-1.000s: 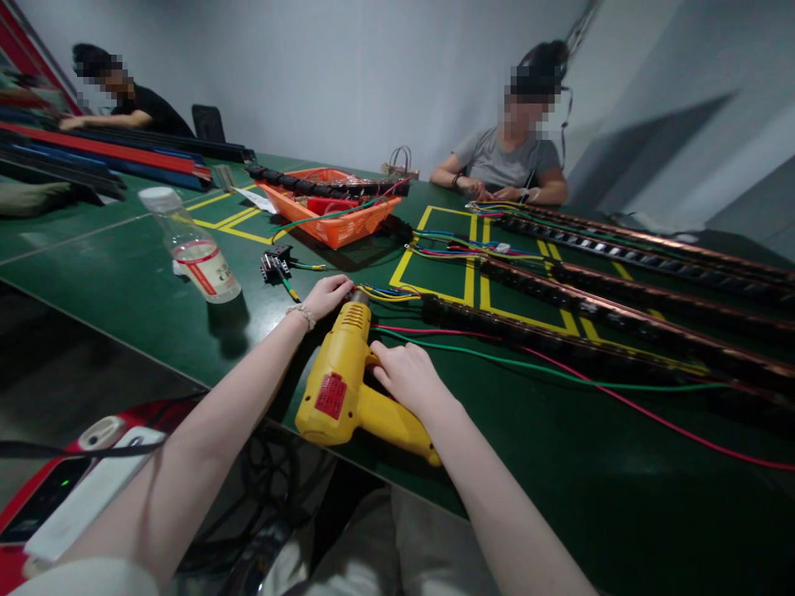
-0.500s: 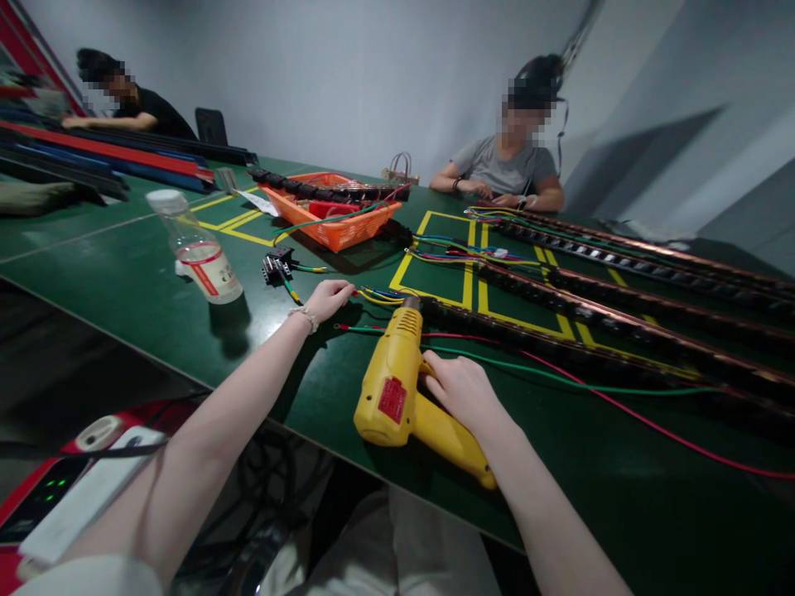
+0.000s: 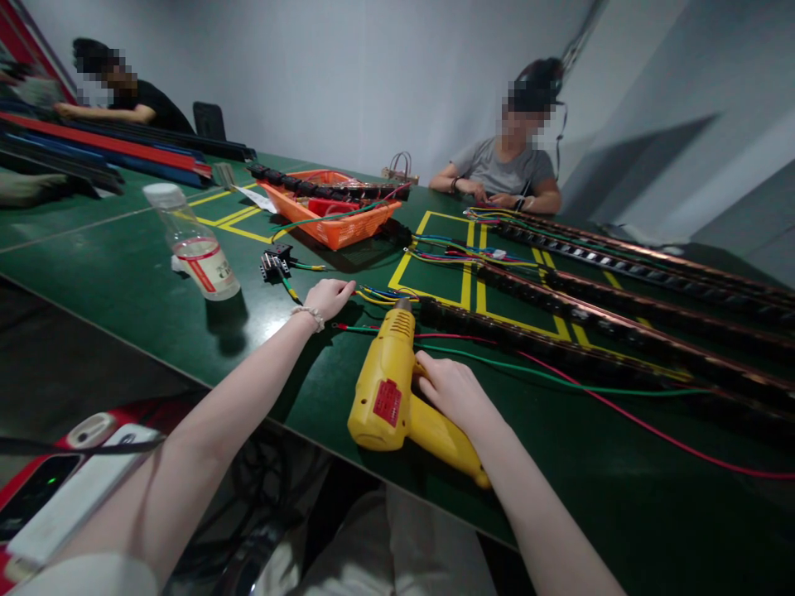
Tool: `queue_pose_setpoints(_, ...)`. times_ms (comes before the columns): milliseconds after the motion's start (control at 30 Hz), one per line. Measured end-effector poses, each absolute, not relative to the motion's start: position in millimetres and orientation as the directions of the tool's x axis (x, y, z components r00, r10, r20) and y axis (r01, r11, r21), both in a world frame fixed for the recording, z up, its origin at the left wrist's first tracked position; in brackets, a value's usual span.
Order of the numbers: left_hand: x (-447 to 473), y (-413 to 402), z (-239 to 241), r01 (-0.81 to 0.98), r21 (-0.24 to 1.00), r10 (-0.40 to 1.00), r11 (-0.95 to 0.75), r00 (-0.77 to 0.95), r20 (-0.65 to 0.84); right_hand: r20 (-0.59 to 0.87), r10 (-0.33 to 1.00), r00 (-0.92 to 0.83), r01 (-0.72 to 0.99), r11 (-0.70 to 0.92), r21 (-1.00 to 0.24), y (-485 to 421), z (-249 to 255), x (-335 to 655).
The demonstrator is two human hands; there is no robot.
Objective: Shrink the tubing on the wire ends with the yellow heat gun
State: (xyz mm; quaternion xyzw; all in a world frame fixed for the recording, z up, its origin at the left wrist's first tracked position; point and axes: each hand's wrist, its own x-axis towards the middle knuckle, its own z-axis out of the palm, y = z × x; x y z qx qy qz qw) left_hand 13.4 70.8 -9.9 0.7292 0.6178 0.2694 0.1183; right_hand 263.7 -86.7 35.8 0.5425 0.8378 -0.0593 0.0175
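My right hand (image 3: 452,389) is wrapped round the handle of a yellow heat gun (image 3: 382,389), which has a red label. Its metal nozzle points away from me, close to a bundle of coloured wires (image 3: 378,295). With fingers pinched, my left hand (image 3: 326,300) holds the wires' left ends; a bit of red shows at the fingertips, but which wires are gripped is hidden. The bundle comes out of a long black cable chain (image 3: 484,321) lying to the right. Just left of my left hand lies a small black connector block (image 3: 275,263) with green-yellow leads.
A plastic bottle (image 3: 202,257) stands at left. Beyond the wires sits an orange basket (image 3: 335,232) holding cable parts. More cable chains (image 3: 621,310) run along the right, with loose red and green wires (image 3: 559,381). Two co-workers sit across the table (image 3: 167,331).
The heat gun and my right hand have shifted slightly left. My left hand keeps its pinch on the wires, almost unmoved.
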Motion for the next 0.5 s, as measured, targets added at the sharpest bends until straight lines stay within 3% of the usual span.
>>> queue_pose_setpoints(300, 13.7, 69.0, -8.9, 0.866, 0.458, 0.967, -0.199, 0.096, 0.238, -0.055, 0.881, -0.470, 0.882, 0.467, -0.064, -80.6, 33.5, 225.6)
queue_pose_setpoints(500, 6.2, 79.1, -17.0, 0.781, 0.587, 0.971, -0.213, 0.104, 0.214, -0.028, 0.868, -0.495, 0.868, 0.493, -0.051, -74.3, 32.9, 199.4)
